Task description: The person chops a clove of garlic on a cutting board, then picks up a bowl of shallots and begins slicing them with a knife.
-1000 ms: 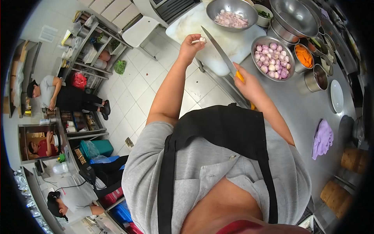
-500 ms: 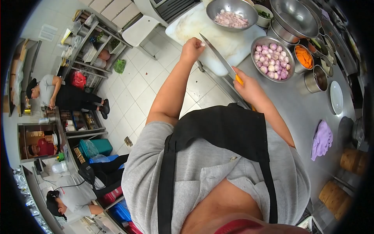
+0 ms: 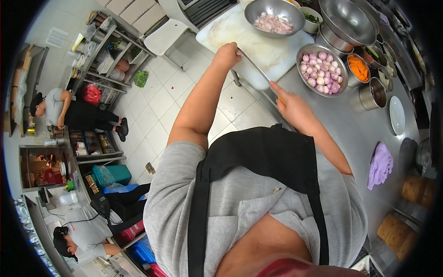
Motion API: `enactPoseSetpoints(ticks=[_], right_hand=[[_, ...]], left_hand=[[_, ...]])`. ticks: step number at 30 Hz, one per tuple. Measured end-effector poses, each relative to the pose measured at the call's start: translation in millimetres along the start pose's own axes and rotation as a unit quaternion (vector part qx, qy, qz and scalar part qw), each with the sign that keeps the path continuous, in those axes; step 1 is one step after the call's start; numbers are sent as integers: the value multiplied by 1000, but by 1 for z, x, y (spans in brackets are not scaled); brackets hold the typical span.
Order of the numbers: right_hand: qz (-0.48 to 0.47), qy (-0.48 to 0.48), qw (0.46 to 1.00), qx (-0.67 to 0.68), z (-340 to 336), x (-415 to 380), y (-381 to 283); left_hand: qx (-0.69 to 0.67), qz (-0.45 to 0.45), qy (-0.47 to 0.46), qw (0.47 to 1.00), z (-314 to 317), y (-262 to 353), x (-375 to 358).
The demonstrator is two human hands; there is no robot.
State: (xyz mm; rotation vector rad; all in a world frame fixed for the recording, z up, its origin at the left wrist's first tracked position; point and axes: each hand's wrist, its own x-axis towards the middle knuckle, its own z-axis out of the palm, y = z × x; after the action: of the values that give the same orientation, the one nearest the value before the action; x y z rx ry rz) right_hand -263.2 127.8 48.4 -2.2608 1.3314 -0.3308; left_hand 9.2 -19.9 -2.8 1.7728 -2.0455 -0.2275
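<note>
Over the near left edge of the white cutting board, my left hand is closed, pinching a small pale piece that looks like a shallot, mostly hidden by the fingers. My right hand grips a knife by its yellow handle. The blade points up and left, its tip at my left fingertips. A steel bowl with chopped shallots rests on the board's far end. To the right, another steel bowl holds whole peeled shallots.
Right of the bowls stand a container of orange pieces, a steel pot, a white plate and a purple cloth on the steel counter. Stacked steel bowls sit behind. Two people in grey shirts work at the left, near shelves.
The knife has turned slightly, its edge less visible, and its tip has come to my left fingertips. Both hands shifted a little. The person in red behind the opening has moved.
</note>
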Motion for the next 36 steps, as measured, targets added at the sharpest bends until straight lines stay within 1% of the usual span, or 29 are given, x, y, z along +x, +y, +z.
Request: enactPoseSetpoints(ticks=[2,5,9,11,12,14,18,20,23,26,27,29,30,32,36], right_hand=[[0,2,1000,-14,0,0,-1],[-1,1,1000,-18,-2,4,-6],[13,-22,999,-24,10,38,-4],[-30,29,999,-15,23,52,3],[-30,29,999,-15,22,50,3],[20,-29,999,-27,17,41,0],[24,-34,999,4,-4,5,-3],[34,-15,999,2,-12,1,-9],[7,12,1000,-22,-11,4,-12],[-9,18,999,-36,-7,5,-12],[-8,18,999,-36,-6,8,-12],[11,-12,1000,-15,-5,18,-12],[11,-15,1000,-16,0,26,-9],[-10,11,1000,-17,16,43,-2],[7,-9,1000,-13,15,34,0]], left_hand=[[-26,-18,-6,999,-3,3,-1],[-21,-20,-9,1000,3,-3,4],[-37,-19,-11,999,7,-10,8],[-19,-26,-26,999,8,-11,10],[-20,-26,-26,999,7,-10,9],[-57,-52,-39,996,2,-8,8],[-51,-43,-34,997,3,-9,8],[-54,-36,-34,997,4,-10,10],[-23,-45,-47,998,1,-7,11],[-19,-39,-39,998,7,-12,14],[-19,-39,-40,998,7,-14,15],[-8,-10,-35,999,9,-17,15],[-10,-12,-36,999,9,-15,13],[-38,-24,-36,998,3,-9,10],[-32,-42,-35,998,-2,-6,8]])
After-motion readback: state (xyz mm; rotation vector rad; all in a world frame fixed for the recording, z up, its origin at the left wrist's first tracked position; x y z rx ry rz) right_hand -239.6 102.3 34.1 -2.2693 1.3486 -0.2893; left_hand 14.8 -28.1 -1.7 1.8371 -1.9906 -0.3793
